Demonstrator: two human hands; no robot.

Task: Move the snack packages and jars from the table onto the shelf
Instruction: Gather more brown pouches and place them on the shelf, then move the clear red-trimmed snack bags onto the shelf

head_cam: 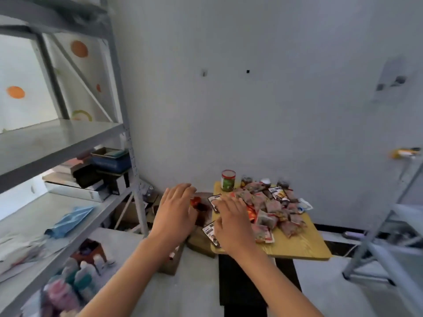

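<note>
Head view looks down on both hands reaching over the near-left corner of the table (304, 248). The left hand (176, 213) hangs with fingers spread and nearly straight, gripping nothing, just beside a dark jar with a red lid (199, 208) that sits at or just past the table's left edge; blur hides which. The right hand (233, 223) is likewise relaxed and flat, holding nothing, hovering over or perhaps touching two black-and-white packets (211, 233). Beyond the fingers lies a loose heap of snack packages (272, 208), glossy crinkled film in pink, red and brown, small pillow shapes stacked unevenly. At the far edge stand a green-labelled jar with a red lid (228, 180) and some smaller dark jars (246, 180), cylindrical and hard, probably glass. The tabletop is smooth pale wood grain. I judge the slippery packets likely to slide off the corner if swept carelessly, and the heap likely to spill when one is pulled from under others; a jar knocked sideways could roll off and break. The grey metal shelf (64, 143) stands to the left, its boards smooth, the lower ones cluttered.
</note>
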